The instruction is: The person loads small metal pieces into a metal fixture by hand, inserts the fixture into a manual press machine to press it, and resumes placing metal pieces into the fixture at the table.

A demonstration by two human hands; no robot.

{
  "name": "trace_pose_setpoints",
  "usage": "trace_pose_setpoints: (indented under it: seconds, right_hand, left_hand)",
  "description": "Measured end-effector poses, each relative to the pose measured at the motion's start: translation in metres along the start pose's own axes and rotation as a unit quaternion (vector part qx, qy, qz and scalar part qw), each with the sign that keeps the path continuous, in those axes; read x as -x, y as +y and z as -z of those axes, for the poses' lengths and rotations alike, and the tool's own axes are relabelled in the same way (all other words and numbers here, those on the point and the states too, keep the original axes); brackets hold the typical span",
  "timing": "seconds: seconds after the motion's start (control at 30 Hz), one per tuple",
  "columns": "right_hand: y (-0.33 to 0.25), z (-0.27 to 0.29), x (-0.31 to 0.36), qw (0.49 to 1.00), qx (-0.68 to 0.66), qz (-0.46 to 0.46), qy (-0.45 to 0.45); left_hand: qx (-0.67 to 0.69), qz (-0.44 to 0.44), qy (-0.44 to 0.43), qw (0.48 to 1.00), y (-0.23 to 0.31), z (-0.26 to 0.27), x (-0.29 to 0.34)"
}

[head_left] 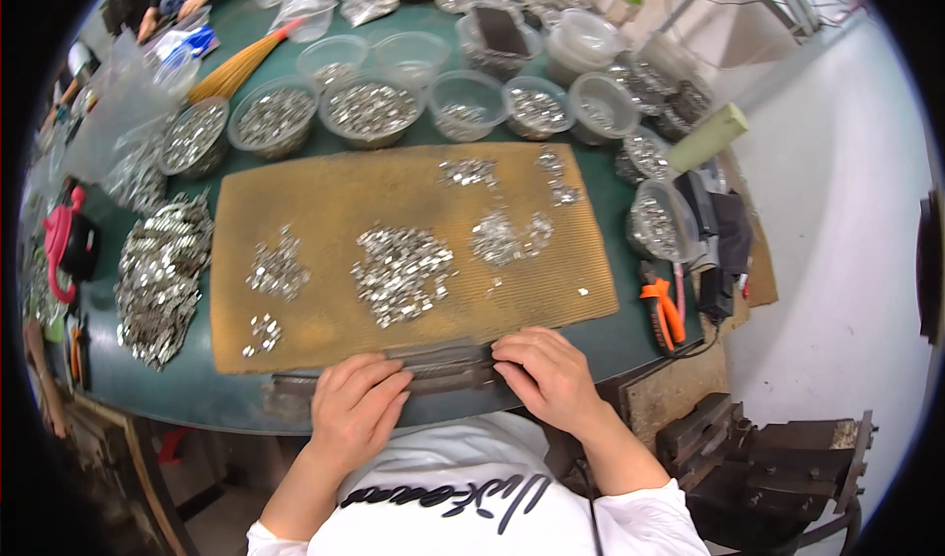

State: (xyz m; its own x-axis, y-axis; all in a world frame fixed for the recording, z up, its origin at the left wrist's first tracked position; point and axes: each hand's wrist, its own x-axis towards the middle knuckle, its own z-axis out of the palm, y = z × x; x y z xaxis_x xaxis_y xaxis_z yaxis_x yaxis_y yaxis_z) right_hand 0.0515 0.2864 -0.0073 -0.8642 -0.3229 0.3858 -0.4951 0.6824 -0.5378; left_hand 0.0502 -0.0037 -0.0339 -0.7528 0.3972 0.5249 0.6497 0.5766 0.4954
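left hand [359,399] and right hand [551,374] both down on the bar [443,369], a dark strip lying along the near edge of the table [610,344]. left fingers lap over it partway along; right fingertips and thumb sit about its right end. spaced so, presumably, to hold it straight. neither hand is clenched; at this coarseness i cannot tell whether they grasp or only steady.

just beyond the hands, the mat [325,197]; its ribs may stop the small shiny pieces [263,334] from sliding. middle pile [402,273] ahead of the gap between the hands, handy for both. left pile [278,269] beyond the left hand, right pile [504,236] beyond the right, bare mat between (likely so sorts do not mix).

tubs [468,86] arc past the mat, seemingly within reach but out of the working space. pliers [670,325] right of the right hand, handles toward it, easy to take up. heap [162,280] well left of the left hand, straight on the table, perhaps too big for the mat.
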Motion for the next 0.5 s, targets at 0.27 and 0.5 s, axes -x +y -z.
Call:
trace_pose_setpoints:
  seconds: [0.27,0.5]
  right_hand:
    - [0.062,0.040,0.019,0.969,0.116,-0.154,0.153]
    - [0.081,0.038,0.016,0.965,0.163,-0.157,0.134]
  left_hand:
    - [0.007,0.003,0.002,1.000,0.001,-0.002,-0.002]
    - [0.024,0.018,-0.012,0.999,0.002,0.001,-0.005]
